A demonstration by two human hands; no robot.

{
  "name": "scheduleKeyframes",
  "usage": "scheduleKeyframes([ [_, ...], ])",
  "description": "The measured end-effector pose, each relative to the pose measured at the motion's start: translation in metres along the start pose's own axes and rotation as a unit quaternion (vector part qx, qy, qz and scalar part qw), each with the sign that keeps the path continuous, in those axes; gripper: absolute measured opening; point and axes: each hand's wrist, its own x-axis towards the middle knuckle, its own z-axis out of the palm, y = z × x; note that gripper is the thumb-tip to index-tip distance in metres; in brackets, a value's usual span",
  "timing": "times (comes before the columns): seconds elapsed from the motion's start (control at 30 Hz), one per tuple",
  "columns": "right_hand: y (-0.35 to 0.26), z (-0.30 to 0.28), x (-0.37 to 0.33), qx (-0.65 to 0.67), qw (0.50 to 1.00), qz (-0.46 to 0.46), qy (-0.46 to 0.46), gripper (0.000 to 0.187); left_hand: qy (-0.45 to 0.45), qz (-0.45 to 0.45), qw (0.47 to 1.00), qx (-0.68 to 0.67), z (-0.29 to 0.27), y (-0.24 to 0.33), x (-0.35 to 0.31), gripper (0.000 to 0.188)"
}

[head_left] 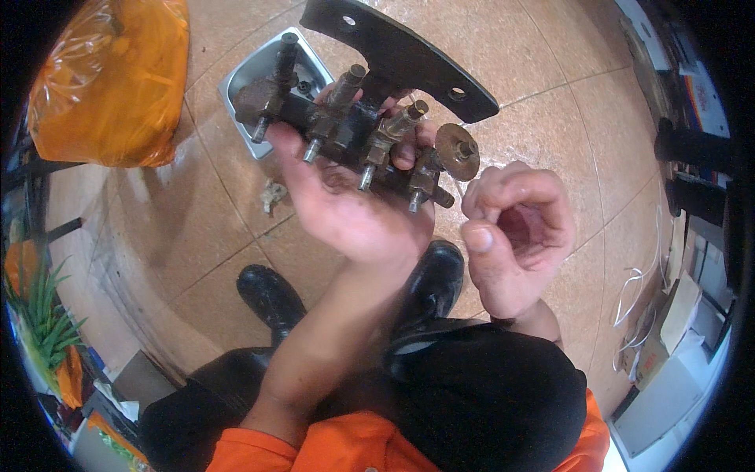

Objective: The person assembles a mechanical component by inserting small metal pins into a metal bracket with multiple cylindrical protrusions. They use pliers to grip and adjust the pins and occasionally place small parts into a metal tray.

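Note:
My left hand (350, 212), palm up, holds a grimy metal gas valve manifold (346, 130) from below, its fingers wrapped round the pipe. Several brass-tipped valves stick out along it, and a round rusty disc (456, 152) sits on the rightmost one. A dark curved bracket plate (409, 55) with holes rises at its far side. Just right of the disc, my right hand (523, 228) is curled with thumb and forefinger close together, apart from the manifold. Whether anything small is pinched in it I cannot make out.
Beyond the manifold a metal tray (314, 63) on the tiled floor holds small dark parts and a brown lump. A crumpled scrap (272, 195) lies near it. An orange plastic bag (110, 86) stands at far left, a green plant (49, 315) at left, boxes (668, 330) at right.

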Motion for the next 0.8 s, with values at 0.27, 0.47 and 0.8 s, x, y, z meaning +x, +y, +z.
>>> scheduleKeyframes([
  [0.27, -0.017, -0.002, 0.006, 0.021, 0.993, 0.103, -0.046, 0.035, -0.060, -0.004, 0.998, -0.031, -0.010, -0.001, 0.005, 0.060],
  [0.47, -0.018, -0.013, 0.001, 0.035, 0.993, 0.100, -0.043, 0.044, -0.009, 0.017, 1.000, -0.022, -0.003, 0.000, 0.005, 0.058],
  [0.8, -0.026, -0.007, 0.007, 0.083, 0.980, 0.179, -0.019, 0.038, -0.003, 0.022, 1.000, -0.007, 0.000, -0.001, 0.006, 0.064],
])
